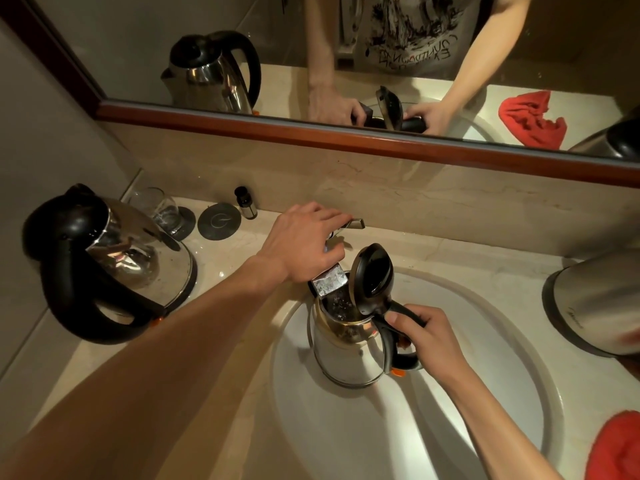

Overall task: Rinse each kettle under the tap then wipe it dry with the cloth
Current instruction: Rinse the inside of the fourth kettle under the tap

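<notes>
Red cloth is lying at the near right edge of the counter, well apart from the hands.

Steel kettle is being held upright over the white basin, lid tipped open. Its black handle is being gripped by the right hand, fingers curled round it.

Water is being run into the kettle's open mouth from the tap spout, which is sitting just above the rim; bubbling is seen inside.

Left hand is being rested on the tap, fingers curled down over the lever; whether the lever is being clasped or only pressed cannot be told.

A second kettle, steel with black handle and closed lid, is standing on the counter at the left, apart from the basin. A third steel kettle is partly cut off at the right edge.

Farther back by the wall: a clear glass on a dark coaster, a second round coaster beside it, and a small dark bottle.

In the mirror above, the hands, kettles and cloth are being reflected.
</notes>
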The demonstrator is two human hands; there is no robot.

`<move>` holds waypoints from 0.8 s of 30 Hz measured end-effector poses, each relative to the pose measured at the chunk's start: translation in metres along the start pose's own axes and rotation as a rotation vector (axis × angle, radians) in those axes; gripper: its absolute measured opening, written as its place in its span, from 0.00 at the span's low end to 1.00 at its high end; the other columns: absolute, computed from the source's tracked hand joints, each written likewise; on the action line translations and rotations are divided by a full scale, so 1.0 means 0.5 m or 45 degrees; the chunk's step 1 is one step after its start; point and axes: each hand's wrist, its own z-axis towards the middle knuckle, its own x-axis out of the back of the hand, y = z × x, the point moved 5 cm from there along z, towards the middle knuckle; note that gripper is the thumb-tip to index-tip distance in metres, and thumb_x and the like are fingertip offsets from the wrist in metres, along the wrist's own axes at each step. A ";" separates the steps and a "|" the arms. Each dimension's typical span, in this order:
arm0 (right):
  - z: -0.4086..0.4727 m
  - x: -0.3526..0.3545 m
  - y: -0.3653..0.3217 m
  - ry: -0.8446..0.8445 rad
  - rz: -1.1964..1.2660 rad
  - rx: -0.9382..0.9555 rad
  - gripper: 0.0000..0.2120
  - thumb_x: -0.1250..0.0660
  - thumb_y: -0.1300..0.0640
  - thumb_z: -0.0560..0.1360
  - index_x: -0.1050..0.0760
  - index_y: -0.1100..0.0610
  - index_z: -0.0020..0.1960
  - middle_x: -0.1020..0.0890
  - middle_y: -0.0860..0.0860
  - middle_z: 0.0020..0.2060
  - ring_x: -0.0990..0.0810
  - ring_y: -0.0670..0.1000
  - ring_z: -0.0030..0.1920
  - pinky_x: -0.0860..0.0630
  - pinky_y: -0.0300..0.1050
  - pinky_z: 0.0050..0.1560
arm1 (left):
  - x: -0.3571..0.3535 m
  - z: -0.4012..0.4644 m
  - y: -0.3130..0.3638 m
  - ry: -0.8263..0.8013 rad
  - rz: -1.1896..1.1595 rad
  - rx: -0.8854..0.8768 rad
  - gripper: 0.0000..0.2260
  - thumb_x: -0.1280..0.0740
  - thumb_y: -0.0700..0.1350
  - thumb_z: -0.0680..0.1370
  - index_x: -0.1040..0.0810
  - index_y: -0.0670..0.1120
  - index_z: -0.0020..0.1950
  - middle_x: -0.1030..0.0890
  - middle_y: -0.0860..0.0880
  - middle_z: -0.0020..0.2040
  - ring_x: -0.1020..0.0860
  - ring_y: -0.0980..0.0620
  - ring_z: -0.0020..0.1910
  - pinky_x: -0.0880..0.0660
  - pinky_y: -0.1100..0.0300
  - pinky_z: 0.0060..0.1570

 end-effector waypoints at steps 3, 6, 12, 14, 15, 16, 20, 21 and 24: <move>-0.002 -0.001 -0.001 -0.014 -0.001 0.003 0.25 0.29 0.38 0.65 0.17 0.62 0.36 0.24 0.52 0.26 0.28 0.50 0.29 0.32 0.45 0.36 | 0.000 -0.001 0.001 -0.004 -0.005 -0.002 0.29 0.47 0.59 0.76 0.32 0.52 0.75 0.26 0.52 0.71 0.29 0.50 0.65 0.34 0.54 0.58; -0.004 0.000 0.001 -0.029 -0.007 -0.003 0.27 0.29 0.38 0.65 0.17 0.64 0.37 0.24 0.54 0.27 0.27 0.51 0.30 0.31 0.47 0.38 | 0.002 -0.001 0.002 -0.003 -0.013 0.002 0.29 0.47 0.59 0.76 0.32 0.52 0.75 0.26 0.52 0.71 0.29 0.50 0.66 0.34 0.54 0.58; -0.002 -0.001 -0.006 -0.043 0.004 -0.011 0.21 0.29 0.38 0.66 0.17 0.58 0.33 0.24 0.54 0.27 0.27 0.51 0.31 0.31 0.47 0.38 | 0.002 -0.001 0.002 0.005 -0.022 0.001 0.28 0.46 0.59 0.76 0.32 0.52 0.75 0.25 0.52 0.70 0.29 0.50 0.65 0.34 0.54 0.59; -0.001 -0.001 -0.005 -0.043 -0.014 0.006 0.26 0.29 0.38 0.66 0.18 0.63 0.36 0.24 0.54 0.27 0.27 0.51 0.31 0.31 0.48 0.39 | 0.003 -0.002 0.001 0.005 -0.021 0.004 0.28 0.47 0.59 0.76 0.32 0.52 0.75 0.26 0.53 0.71 0.29 0.50 0.66 0.34 0.54 0.59; 0.000 -0.001 -0.004 -0.040 -0.020 0.012 0.27 0.29 0.38 0.66 0.18 0.65 0.36 0.24 0.55 0.27 0.27 0.51 0.31 0.31 0.48 0.39 | 0.002 -0.002 0.001 0.003 -0.019 0.004 0.29 0.47 0.59 0.76 0.32 0.52 0.75 0.26 0.53 0.71 0.29 0.50 0.66 0.34 0.54 0.59; 0.000 -0.002 -0.004 -0.036 -0.026 0.015 0.28 0.29 0.38 0.66 0.18 0.65 0.37 0.24 0.55 0.27 0.27 0.51 0.31 0.31 0.48 0.39 | 0.003 -0.002 0.001 0.003 -0.018 0.003 0.29 0.47 0.59 0.76 0.32 0.52 0.75 0.26 0.53 0.71 0.29 0.50 0.66 0.35 0.54 0.59; -0.001 -0.001 -0.005 -0.038 -0.026 0.023 0.28 0.29 0.38 0.66 0.18 0.65 0.37 0.24 0.56 0.28 0.26 0.51 0.31 0.31 0.48 0.39 | 0.002 -0.001 0.001 -0.001 -0.014 0.001 0.29 0.47 0.59 0.76 0.32 0.52 0.75 0.26 0.53 0.71 0.29 0.50 0.66 0.35 0.54 0.59; -0.001 -0.002 -0.005 -0.038 -0.023 0.021 0.28 0.29 0.38 0.66 0.18 0.65 0.37 0.24 0.55 0.28 0.26 0.51 0.31 0.31 0.48 0.39 | 0.002 -0.001 0.000 -0.002 -0.010 0.001 0.29 0.47 0.59 0.76 0.32 0.52 0.75 0.26 0.53 0.71 0.29 0.50 0.65 0.35 0.54 0.59; 0.000 -0.002 -0.004 -0.038 -0.023 0.017 0.28 0.29 0.38 0.66 0.18 0.66 0.37 0.24 0.55 0.27 0.27 0.52 0.31 0.31 0.49 0.40 | 0.001 0.000 -0.001 0.002 -0.006 0.002 0.28 0.47 0.59 0.76 0.32 0.52 0.75 0.26 0.53 0.71 0.29 0.50 0.65 0.35 0.54 0.58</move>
